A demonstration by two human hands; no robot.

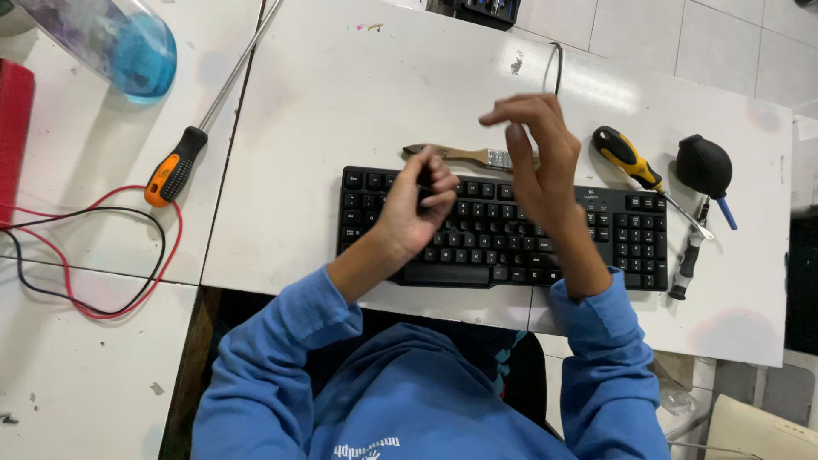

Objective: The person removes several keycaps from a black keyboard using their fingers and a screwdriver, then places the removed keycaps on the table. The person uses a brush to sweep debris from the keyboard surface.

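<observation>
White table [341, 94], left hand [417, 209] curled over keyboard [630, 247], right hand [537, 162] raised

A black keyboard [503, 230] lies on a white desk [341, 102] in front of a person in blue sleeves. The left hand [417, 209] hovers over the keyboard's left half, its fingers curled in around something small and dark that is too hidden to make out. The right hand [537, 158] is raised above the middle of the keyboard, fingers bent and loosely spread, holding nothing. Just behind the keyboard lies a wooden-handled brush [460, 156]. To the right rest a yellow-and-black screwdriver [639, 170], a black rubber air blower [705, 168] and a slim dark tool [688, 255]. On the left, an orange-handled screwdriver [183, 162] lies near looped red and black wires [102, 255].
</observation>
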